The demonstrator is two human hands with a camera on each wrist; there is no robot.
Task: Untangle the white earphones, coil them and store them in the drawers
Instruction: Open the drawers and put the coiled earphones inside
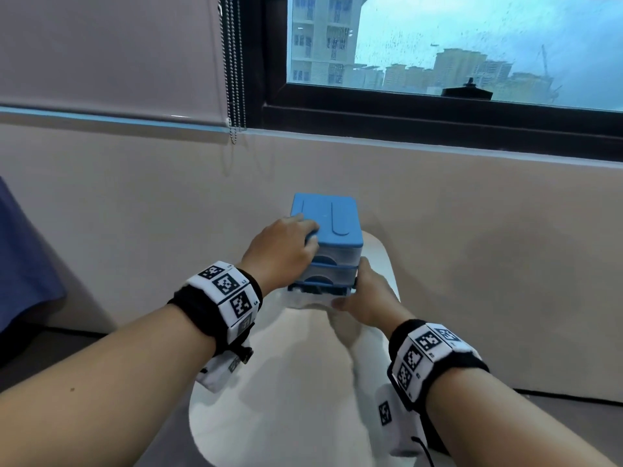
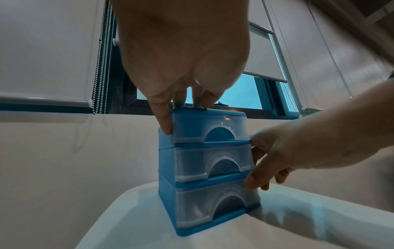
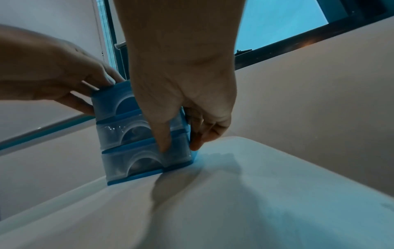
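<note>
A small blue drawer unit (image 1: 332,217) with three translucent drawers stands near the far end of a white table (image 1: 286,382). My left hand (image 1: 303,237) grips its top left corner. In the left wrist view that hand's fingers (image 2: 204,99) lie over the lid and its thumb runs down the top drawer's left front. My right hand (image 1: 357,288) grips the lower right corner. Its thumb (image 3: 164,144) presses the front of the bottom drawer (image 3: 127,165) while its fingers curl round the right side. No white earphones show in any view.
A beige wall rises just behind the table, with a dark-framed window above it. A blind's bead chain (image 1: 233,79) hangs at the back left. Blue fabric (image 1: 20,264) sits at the left edge. The table's rounded rim falls away on both sides.
</note>
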